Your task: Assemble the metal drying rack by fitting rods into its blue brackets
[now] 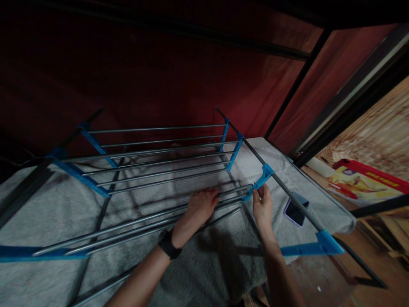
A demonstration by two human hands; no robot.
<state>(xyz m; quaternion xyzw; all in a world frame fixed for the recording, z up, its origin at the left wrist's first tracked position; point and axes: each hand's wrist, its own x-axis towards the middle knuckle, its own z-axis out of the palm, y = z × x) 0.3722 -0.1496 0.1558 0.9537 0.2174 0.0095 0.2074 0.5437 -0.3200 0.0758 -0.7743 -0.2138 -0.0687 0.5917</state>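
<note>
A rack of grey metal tubes and blue plastic brackets stands in front of me. My left hand (202,205), with a black watch on the wrist, has its fingers curled over a grey metal tube (134,219) near that tube's right end. At the tube ends, my right hand (263,205) pinches the lower part of a blue bracket (262,177), which is fixed on a dark side pole (251,149). Another loose tube (223,216) ends just below this bracket, apart from it. On the left, several tubes rest against a blue bracket (41,253).
The rack stands on a grey cloth (179,179). A phone (295,210) lies right of my right hand, partly behind the pole. One blue bracket (329,243) juts out at lower right. Beyond are a red and yellow box (367,181) and a dark red wall (159,76).
</note>
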